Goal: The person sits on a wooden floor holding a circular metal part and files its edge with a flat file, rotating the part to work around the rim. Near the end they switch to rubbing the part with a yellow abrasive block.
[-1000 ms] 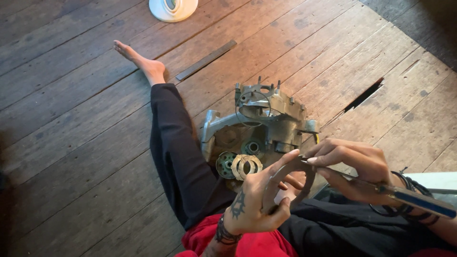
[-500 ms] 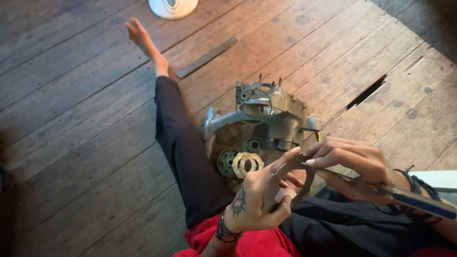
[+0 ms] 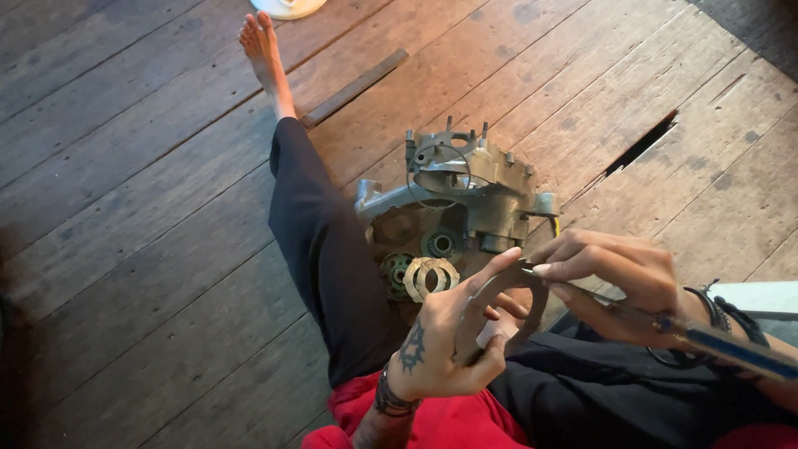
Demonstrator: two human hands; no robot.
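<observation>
Left hand (image 3: 445, 337) grips a grey ring (image 3: 519, 303); right hand (image 3: 615, 278) pinches a blue-handled tool (image 3: 715, 339) against it. Beyond, an engine case (image 3: 465, 187); far left, a white dish (image 3: 287, 7).

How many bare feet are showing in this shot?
1. A bare foot lies on the wooden floor at the top left, at the end of the outstretched leg in black trousers. The other foot is out of sight, perhaps hidden under the lap.
</observation>
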